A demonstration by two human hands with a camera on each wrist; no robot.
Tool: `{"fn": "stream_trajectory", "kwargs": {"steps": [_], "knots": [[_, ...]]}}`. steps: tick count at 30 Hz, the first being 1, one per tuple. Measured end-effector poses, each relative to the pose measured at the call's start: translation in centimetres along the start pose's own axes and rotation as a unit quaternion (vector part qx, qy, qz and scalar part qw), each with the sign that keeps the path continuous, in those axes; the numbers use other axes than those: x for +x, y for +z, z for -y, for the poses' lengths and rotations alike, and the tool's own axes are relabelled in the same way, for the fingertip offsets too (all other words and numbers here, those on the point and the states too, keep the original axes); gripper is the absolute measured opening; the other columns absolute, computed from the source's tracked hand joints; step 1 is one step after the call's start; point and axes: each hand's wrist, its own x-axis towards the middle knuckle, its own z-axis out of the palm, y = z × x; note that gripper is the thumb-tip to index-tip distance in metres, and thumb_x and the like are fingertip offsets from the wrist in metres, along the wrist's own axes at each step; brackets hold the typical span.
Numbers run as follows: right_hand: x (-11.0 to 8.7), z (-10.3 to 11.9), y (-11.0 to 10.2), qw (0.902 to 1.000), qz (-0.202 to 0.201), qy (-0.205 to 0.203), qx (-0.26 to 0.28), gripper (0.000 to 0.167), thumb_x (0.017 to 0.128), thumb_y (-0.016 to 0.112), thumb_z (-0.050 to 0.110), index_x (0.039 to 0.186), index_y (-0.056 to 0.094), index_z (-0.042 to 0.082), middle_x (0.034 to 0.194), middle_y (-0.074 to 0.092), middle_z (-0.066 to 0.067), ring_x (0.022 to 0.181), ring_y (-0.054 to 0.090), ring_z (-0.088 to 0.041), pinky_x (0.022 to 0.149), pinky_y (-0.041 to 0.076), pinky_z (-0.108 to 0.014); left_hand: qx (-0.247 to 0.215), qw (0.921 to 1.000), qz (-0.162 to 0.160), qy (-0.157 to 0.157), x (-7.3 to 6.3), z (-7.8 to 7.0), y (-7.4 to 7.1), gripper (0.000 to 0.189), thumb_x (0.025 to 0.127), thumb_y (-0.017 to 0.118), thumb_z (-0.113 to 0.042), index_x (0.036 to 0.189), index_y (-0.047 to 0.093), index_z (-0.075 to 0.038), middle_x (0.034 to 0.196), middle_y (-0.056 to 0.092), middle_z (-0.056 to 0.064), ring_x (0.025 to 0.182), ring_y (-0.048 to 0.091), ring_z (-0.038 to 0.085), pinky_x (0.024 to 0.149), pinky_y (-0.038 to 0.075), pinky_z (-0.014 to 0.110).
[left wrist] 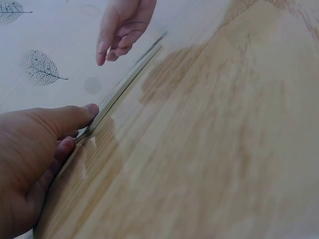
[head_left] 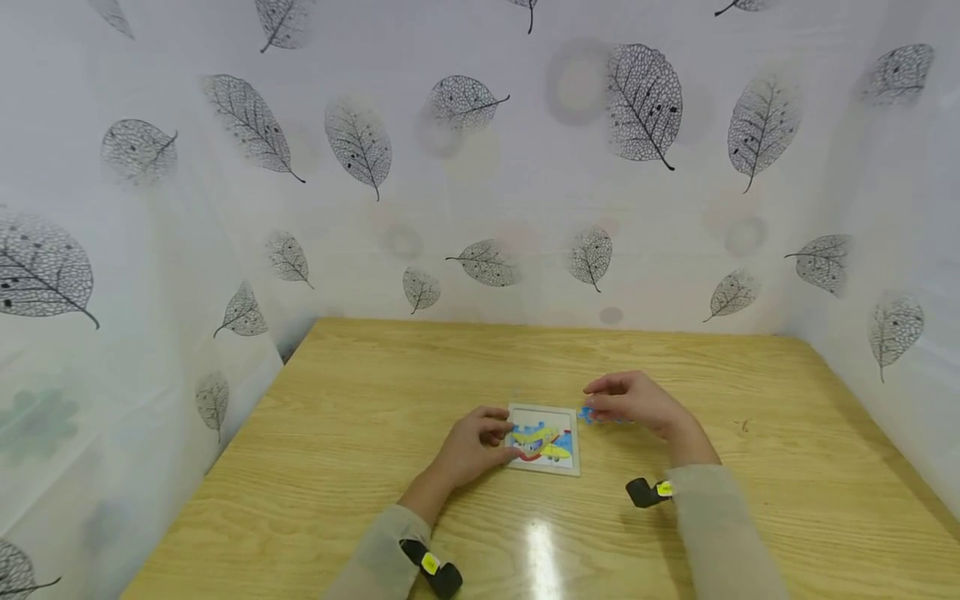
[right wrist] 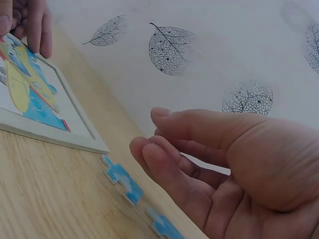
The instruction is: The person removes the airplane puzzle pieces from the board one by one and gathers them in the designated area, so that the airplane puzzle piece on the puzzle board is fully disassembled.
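Observation:
A jigsaw puzzle tray (head_left: 543, 472) with a pale rim lies on the table, partly filled with a yellow aeroplane on blue. My left hand (head_left: 474, 446) holds its left edge, and the thumb lies along the rim in the left wrist view. Over the table to the right of the tray is my right hand (head_left: 637, 402), its fingers loosely bent with nothing between them. Beneath it, in the right wrist view, a blue puzzle piece (right wrist: 124, 183) lies near the tray corner, with another blue piece (right wrist: 164, 225) beyond. The right hand partly hides these pieces in the head view.
The wooden table (head_left: 390, 367) reaches back to a white curtain (head_left: 510, 200) printed with leaves, which also hangs at both sides. A black wrist camera (head_left: 442, 577) sits on the left sleeve, and another camera (head_left: 643, 492) on the right.

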Motion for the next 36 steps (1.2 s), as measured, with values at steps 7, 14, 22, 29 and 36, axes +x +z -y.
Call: {"fn": "stream_trajectory", "kwargs": {"steps": [7,14,22,29,36], "knots": [[0.7,0.9,1.6,0.9985,0.045,-0.021,0.023,0.043,0.096,0.067,0.016,0.125,0.058,-0.014,0.114,0.067,-0.026,0.091,0.071,-0.02,0.083,0.06,-0.035,-0.007,1.0,-0.006,-0.002,-0.2,0.1,-0.3,0.04,0.082,0.083,-0.025,0.116,0.074,-0.005,0.133,0.061,0.006,0.094,0.061,0.011,0.081,0.051,0.02],[1.9,1.3,3.7,0.9941,0.097,-0.035,0.035,0.041,0.096,0.068,0.018,0.123,0.061,-0.012,0.11,0.069,-0.022,0.085,0.07,-0.016,0.079,0.06,-0.032,-0.009,0.9999,-0.012,0.005,-0.4,0.3,-0.5,0.04,0.081,0.084,-0.023,0.115,0.074,-0.003,0.132,0.062,0.008,0.093,0.061,0.011,0.08,0.052,0.02],[2.5,1.3,5.8,0.9906,0.131,-0.026,0.032,0.038,0.097,0.066,0.017,0.124,0.063,-0.01,0.109,0.071,-0.017,0.087,0.072,-0.019,0.08,0.06,-0.034,-0.008,0.9998,-0.015,0.004,-0.5,0.5,-0.6,0.04,0.082,0.084,-0.024,0.114,0.074,-0.003,0.132,0.062,0.009,0.093,0.061,0.011,0.08,0.052,0.021],[2.4,1.6,6.9,0.9893,0.144,-0.026,0.002,0.036,0.097,0.066,0.014,0.123,0.064,-0.01,0.1,0.074,-0.015,0.08,0.071,-0.016,0.076,0.06,-0.032,-0.009,0.9999,-0.008,0.006,-0.3,0.5,-0.3,0.041,0.082,0.084,-0.027,0.115,0.074,-0.004,0.132,0.062,0.007,0.094,0.062,0.011,0.082,0.052,0.02],[2.1,2.5,7.5,0.9895,0.13,-0.035,-0.051,0.031,0.096,0.065,0.013,0.121,0.067,-0.007,0.099,0.074,-0.013,0.079,0.07,-0.017,0.075,0.06,-0.035,-0.01,0.9999,-0.009,-0.004,0.1,0.1,-0.1,0.04,0.082,0.083,-0.027,0.115,0.074,-0.005,0.132,0.062,0.005,0.093,0.062,0.011,0.081,0.052,0.021]]}}
